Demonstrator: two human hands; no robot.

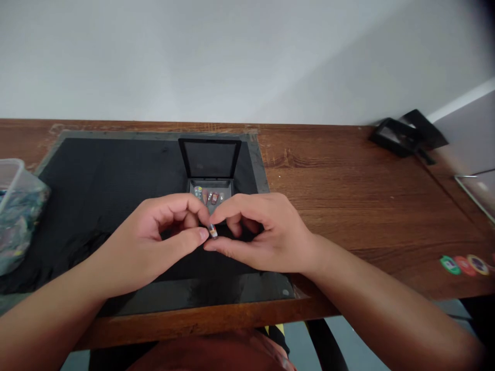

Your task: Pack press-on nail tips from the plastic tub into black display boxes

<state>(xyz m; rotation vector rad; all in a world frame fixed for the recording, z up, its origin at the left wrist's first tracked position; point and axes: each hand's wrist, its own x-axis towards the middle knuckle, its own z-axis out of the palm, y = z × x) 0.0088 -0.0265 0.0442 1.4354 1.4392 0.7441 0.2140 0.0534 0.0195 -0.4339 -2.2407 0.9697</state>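
Note:
A small decorated press-on nail point(213, 231) is pinched between the fingertips of both hands, over the black mat. My left hand point(166, 234) grips its left side with thumb and index finger. My right hand point(263, 232) closes on it from the right, thumb below and index finger above. Just behind my hands stands a black box point(232, 186) with its windowed lid point(211, 158) raised. Several decorated press-on nails point(214, 197) lie in a row inside it. My fingers hide the front part of the box.
A clear plastic tub point(15, 216) filled with small packets stands at the left. The black mat point(104, 170) is on a wooden table point(320, 185). A black open box-like object point(402, 136) sits at the back right, and round colourful discs point(465, 265) lie near the right front edge.

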